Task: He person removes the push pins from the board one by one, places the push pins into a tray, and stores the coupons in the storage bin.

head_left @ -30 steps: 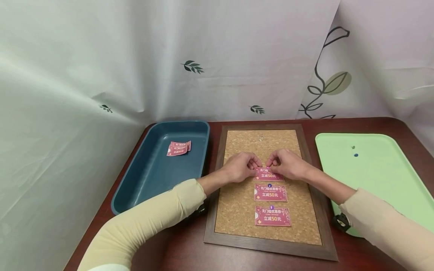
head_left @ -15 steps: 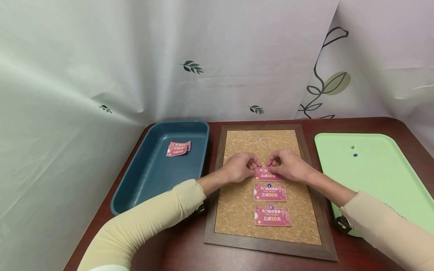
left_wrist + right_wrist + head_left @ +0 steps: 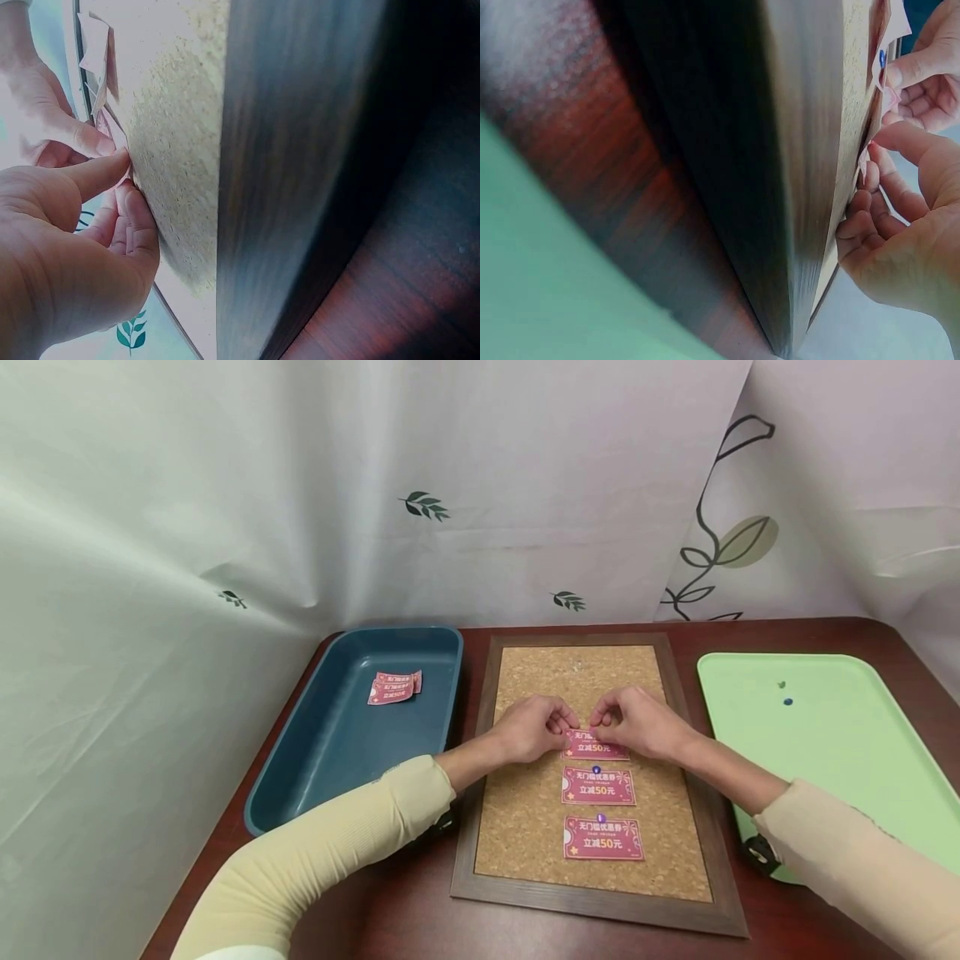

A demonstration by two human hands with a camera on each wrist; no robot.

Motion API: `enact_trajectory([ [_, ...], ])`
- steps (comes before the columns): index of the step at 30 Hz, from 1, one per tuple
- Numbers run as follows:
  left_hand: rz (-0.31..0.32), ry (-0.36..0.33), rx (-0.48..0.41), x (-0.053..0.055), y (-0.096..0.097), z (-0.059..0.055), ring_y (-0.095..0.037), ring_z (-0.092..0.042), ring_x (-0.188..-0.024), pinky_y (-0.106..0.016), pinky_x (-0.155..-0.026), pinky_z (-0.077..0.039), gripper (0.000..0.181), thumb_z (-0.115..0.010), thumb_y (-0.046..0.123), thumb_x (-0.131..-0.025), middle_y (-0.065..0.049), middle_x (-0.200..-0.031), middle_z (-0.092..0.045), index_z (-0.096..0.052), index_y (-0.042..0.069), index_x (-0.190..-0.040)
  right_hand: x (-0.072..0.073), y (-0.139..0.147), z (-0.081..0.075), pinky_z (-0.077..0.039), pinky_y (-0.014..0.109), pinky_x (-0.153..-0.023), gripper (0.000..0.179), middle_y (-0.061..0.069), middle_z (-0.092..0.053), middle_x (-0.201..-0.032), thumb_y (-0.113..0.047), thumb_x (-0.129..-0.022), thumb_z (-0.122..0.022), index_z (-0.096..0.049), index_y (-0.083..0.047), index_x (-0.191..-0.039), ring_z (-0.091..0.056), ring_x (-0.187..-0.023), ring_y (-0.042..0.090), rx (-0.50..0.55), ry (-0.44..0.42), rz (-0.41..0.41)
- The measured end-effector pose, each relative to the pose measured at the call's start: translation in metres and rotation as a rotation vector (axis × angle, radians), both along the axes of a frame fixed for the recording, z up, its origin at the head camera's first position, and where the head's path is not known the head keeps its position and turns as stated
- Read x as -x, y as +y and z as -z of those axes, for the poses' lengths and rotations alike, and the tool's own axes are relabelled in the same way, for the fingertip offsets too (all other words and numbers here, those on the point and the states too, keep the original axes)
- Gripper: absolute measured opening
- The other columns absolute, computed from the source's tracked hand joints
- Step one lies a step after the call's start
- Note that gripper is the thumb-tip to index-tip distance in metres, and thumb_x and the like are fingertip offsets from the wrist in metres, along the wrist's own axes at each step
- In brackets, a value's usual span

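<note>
- Left of the corkboard (image 3: 517, 835), a basin (image 3: 348, 756) holds loose coupons (image 3: 393, 692).
- To the corkboard's right, a tray (image 3: 832, 743) bears two objects (image 3: 787, 702).
- On the corkboard, three coupons (image 3: 598, 791) line up front to back.
- Behind it, a sheet (image 3: 517, 468).

Pale, creased sheeting (image 3: 510, 435) walls the back and both sides, printed with small green leaves (image 3: 424, 507) and, toward the right, a vine (image 3: 742, 545) in dark outline. Light streaks the left side. The counter (image 3: 390, 918) is glossy dark red, its far right corner rounded.

Pink printed coupon (image 3: 592, 747), partly covered, on corkboard (image 3: 517, 835)
</note>
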State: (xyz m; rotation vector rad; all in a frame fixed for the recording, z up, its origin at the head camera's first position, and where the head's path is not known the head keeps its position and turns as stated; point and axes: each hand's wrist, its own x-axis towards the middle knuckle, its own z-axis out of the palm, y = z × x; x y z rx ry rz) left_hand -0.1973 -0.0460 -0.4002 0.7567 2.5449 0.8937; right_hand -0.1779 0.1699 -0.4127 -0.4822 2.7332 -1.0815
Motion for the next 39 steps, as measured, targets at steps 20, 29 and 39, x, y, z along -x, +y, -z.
enact_trajectory([
  [20,0.000,0.000,-0.006,0.0007,-0.0003,0.0007,-0.005,-0.062,-0.083,-0.020,-0.079,-0.050,0.015,-0.082,0.007,-0.094,0.004,-0.091,-0.070,-0.075,0.010,-0.107,0.0012,-0.0047,0.0054,-0.040,0.030,-0.059,0.016,-0.003,-0.060,-0.074,-0.012,-0.078,-0.086,-0.071,-0.014,-0.082,-0.051,-0.066,0.013,-0.160,0.206,-0.018],
  [29,0.008,0.003,-0.006,0.0017,-0.0008,0.0009,-0.005,-0.062,-0.083,-0.019,-0.078,-0.049,0.015,-0.082,0.007,-0.094,0.005,-0.091,-0.069,-0.075,0.010,-0.106,0.0014,-0.0051,0.0052,-0.040,0.029,-0.057,0.018,-0.003,-0.058,-0.075,-0.013,-0.076,-0.086,-0.068,-0.015,-0.081,-0.050,-0.065,0.012,-0.169,0.235,-0.041],
  [39,0.005,-0.006,0.002,0.0013,-0.0009,0.0007,-0.005,-0.062,-0.084,-0.020,-0.079,-0.049,0.014,-0.081,0.007,-0.095,0.005,-0.091,-0.068,-0.075,0.011,-0.106,0.0020,-0.0053,0.0056,-0.039,0.029,-0.057,0.018,-0.005,-0.058,-0.071,-0.012,-0.077,-0.085,-0.068,-0.015,-0.081,-0.050,-0.064,0.011,-0.174,0.223,-0.047],
])
